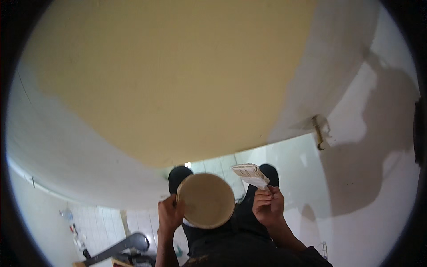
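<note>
My left hand (169, 216) grips the left edge of a round bucket (232, 196). Its pale rim faces up, and a smooth brownish-beige surface shows inside it. To the right, my right hand (269, 207) is closed round the handle of a wide flat paintbrush (250, 173). The brush head points up and left, with whitish bristles, apart from the bucket and the wall. Ahead stands a wall with a large yellow painted area (191, 80), bordered by bare whitish wall (75, 147) on the left and greyish wall on the right.
A brownish metal fitting (318, 133) juts from the wall on the right. My shadow (369, 169) falls on the white surface beyond it. Below are white floor tiles (102, 222), a long dark object (120, 247) at the lower left, and a clear bottle (66, 214).
</note>
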Tool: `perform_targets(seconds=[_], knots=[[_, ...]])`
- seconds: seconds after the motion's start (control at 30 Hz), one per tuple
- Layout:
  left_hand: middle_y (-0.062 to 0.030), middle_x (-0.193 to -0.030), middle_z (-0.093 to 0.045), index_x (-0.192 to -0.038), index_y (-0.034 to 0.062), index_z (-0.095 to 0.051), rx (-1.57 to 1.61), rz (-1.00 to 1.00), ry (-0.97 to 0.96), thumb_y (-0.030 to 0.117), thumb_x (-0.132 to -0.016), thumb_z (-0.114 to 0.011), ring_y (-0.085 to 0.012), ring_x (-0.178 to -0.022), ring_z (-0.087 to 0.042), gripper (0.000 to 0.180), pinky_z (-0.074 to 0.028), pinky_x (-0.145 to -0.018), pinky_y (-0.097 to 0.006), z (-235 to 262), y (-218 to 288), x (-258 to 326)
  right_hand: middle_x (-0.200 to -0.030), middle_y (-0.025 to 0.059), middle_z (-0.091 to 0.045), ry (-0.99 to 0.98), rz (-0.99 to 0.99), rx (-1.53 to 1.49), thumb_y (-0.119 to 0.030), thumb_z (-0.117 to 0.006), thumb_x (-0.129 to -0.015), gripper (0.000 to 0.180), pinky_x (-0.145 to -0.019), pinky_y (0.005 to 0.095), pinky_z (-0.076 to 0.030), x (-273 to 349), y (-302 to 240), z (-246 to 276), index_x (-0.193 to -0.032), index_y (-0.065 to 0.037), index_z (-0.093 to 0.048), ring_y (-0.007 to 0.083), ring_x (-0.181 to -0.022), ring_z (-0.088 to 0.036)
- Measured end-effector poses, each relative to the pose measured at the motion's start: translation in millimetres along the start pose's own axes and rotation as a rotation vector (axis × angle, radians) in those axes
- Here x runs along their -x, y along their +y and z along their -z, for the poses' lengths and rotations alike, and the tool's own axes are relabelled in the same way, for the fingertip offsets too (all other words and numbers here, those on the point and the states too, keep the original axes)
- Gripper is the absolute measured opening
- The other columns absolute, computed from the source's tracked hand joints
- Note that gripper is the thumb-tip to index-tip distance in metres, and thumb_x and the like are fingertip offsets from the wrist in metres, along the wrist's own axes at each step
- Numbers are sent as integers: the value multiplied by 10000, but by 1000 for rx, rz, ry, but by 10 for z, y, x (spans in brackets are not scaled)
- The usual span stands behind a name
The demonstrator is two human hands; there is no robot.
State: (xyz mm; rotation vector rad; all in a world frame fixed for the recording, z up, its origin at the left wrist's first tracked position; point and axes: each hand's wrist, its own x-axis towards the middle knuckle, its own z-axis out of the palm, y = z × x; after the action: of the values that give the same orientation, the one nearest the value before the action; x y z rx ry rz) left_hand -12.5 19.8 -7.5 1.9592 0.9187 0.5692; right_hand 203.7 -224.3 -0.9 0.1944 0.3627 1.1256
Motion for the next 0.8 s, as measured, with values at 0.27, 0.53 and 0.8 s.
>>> perform_targets(seconds=[0.27,0.53,0.8], knots=[[-234,-552,-511,-668,-50,-549,27,-50,24,186,-834,-614,-244,-461,-527,296,-416,-475,-429,-21,-194,195,-889,69,-679,-417,910,635,-254,-579,-997,263,-671,276,-550,469,-139,-1582,-1119,-53,-697,149,-755,-642],[-122,-527,-508,-718,-30,-561,122,-234,24,409,-985,-604,-189,-452,-490,516,-394,-431,-387,28,16,209,-982,166,-686,-755,1630,1246,-297,-660,-971,334,-838,401,-553,515,443,-3822,-1133,-5,-667,269,-907,-675],[-182,-560,-564,-763,-17,-597,37,-324,89,332,-966,-605,-261,-489,-582,403,-433,-459,-441,-36,-33,160,-855,223,-682,-914,1896,1173,-154,-636,-938,224,-719,391,-625,176,1499,-5025,-985,63,-601,286,-735,-715]])
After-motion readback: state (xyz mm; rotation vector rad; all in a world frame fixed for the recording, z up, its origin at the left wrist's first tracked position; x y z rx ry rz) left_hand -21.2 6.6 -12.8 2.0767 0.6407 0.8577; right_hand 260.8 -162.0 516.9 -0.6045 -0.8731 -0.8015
